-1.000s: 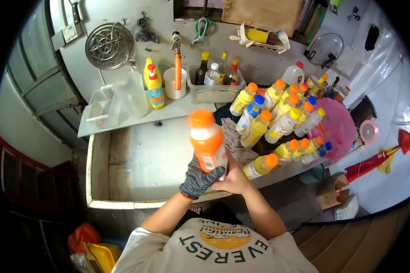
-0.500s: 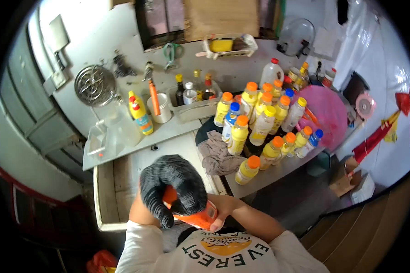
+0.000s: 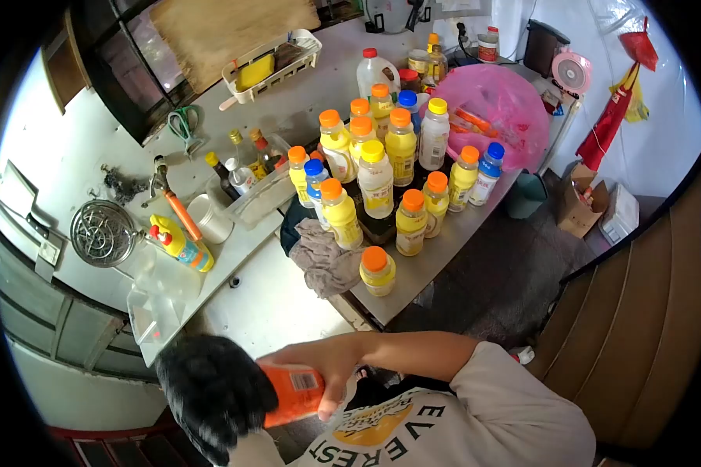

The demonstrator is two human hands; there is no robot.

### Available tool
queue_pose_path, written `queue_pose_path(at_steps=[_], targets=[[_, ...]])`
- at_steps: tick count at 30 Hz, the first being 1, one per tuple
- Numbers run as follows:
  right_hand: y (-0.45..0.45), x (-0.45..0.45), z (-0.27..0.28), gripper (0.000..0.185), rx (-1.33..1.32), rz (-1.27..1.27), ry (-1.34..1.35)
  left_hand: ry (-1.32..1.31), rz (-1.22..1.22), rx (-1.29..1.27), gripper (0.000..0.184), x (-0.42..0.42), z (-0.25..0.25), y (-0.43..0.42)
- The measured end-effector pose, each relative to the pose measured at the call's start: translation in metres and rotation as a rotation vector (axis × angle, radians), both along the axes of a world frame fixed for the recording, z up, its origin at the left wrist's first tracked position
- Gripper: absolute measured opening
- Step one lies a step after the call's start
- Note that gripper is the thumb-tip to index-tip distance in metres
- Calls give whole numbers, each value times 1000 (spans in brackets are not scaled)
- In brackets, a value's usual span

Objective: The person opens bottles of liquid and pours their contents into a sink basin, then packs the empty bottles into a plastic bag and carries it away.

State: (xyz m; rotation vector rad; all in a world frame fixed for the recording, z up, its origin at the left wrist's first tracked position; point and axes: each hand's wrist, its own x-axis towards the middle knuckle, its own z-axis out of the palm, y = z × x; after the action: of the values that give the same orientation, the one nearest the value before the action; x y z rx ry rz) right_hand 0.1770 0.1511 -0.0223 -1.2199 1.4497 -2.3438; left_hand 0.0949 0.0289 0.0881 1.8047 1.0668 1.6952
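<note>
An orange bottle (image 3: 294, 393) is held low in front of my body, lying roughly sideways. My bare right hand (image 3: 323, 372) is wrapped round its body. My left hand (image 3: 214, 397), in a dark grey knitted glove, is closed over the bottle's cap end, which it hides; it is somewhat blurred. Nearest on the counter stands a small yellow bottle with an orange cap (image 3: 378, 272). Behind it are several bottles with orange, blue and yellow caps, among them a yellow-capped one (image 3: 375, 180).
A crumpled grey cloth (image 3: 327, 261) lies at the edge of the sink (image 3: 245, 311). A pink plastic bag (image 3: 498, 109) sits behind the bottles. A yellow detergent bottle (image 3: 183, 245) and a white cup (image 3: 209, 218) stand on the ledge. A green bin (image 3: 527, 194) is beside the counter.
The view has turned to the right. The orange bottle has gone from upright to sideways and lower, and my gloved hand has moved from its lower body to its cap end.
</note>
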Motion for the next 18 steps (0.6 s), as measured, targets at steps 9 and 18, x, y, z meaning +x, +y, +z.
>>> queue_pose_path(at_steps=[9,18], targets=[[0,-30,-14,67,543,-704,-17,-33,195,50,10,-44,-43,-17],[-65,-92,-129,72,619,-1219,-368,-445,536,-258,13,-132,-154,-29]])
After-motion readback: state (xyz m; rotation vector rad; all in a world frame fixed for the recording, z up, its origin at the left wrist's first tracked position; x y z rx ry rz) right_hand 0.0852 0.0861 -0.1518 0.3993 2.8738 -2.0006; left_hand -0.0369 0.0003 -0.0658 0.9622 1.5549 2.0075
